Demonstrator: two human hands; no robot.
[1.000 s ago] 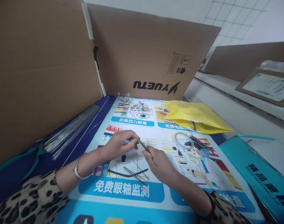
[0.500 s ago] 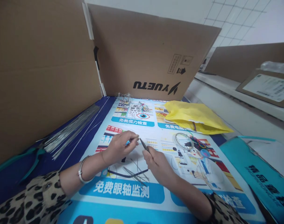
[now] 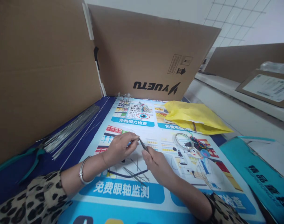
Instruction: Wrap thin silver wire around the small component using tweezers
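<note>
Thumb and forefinger of my left hand (image 3: 123, 146) are pinched together over something too small to make out. My right hand (image 3: 158, 161) is closed around dark, narrow-tipped pliers (image 3: 142, 144), whose handles are hidden in the palm. The pliers' tip meets the left fingertips. Beneath the hands, several short cut wires (image 3: 137, 175) lie scattered on the printed poster (image 3: 156, 174). A bundle of long, straight silver wires (image 3: 72, 129) rests to the left, beside a tool with teal handles (image 3: 34, 158).
Tall cardboard panels (image 3: 142, 53) stand behind and to the left. A yellow bag (image 3: 195, 115) lies at the back right, near a coiled ring (image 3: 184, 141) and coloured cords (image 3: 200, 143). Tangled fine wire (image 3: 143, 107) sits at the back. A teal package (image 3: 261, 174) is at the right.
The pliers' tip has shifted slightly left and up against my left fingertips, and the left-hand pinch has turned a little. The objects on the table are unmoved.
</note>
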